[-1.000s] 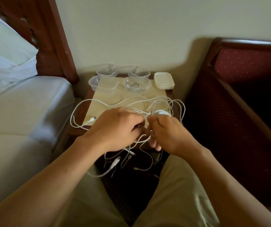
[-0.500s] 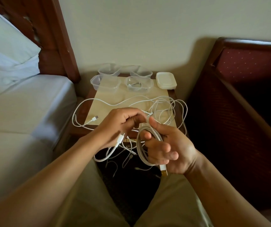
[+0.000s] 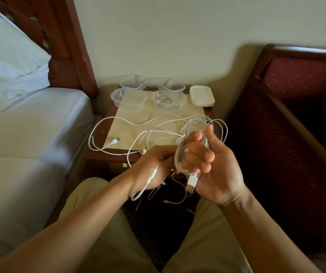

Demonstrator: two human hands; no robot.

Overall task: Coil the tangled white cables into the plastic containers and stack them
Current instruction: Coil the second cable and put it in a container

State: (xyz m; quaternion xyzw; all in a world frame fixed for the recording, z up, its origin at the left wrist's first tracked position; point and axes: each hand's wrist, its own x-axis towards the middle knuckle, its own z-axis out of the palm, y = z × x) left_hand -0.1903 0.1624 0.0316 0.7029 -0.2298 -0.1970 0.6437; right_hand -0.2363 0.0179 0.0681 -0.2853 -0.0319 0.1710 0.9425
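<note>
A white cable coil (image 3: 179, 156) is wound around the fingers of my right hand (image 3: 211, 164), palm up, with its USB plug (image 3: 191, 183) hanging at the palm's heel. My left hand (image 3: 156, 166) grips the same cable beside the coil, and a short end with a small plug (image 3: 152, 172) trails over its wrist. More tangled white cables (image 3: 158, 131) sprawl over the small bedside table (image 3: 130, 142) and off its front edge. Several clear plastic containers stand at the table's back; one (image 3: 169, 100) holds a coiled cable, another (image 3: 128, 97) looks empty.
A stack of white lids (image 3: 201, 95) sits at the table's back right corner. A bed (image 3: 30, 131) with a pillow lies to the left, a dark wooden chair (image 3: 296, 115) to the right. My knees are below the hands.
Both hands have lifted off the table toward me. My right hand has turned palm up, and more turns of cable now lie wound around its fingers.
</note>
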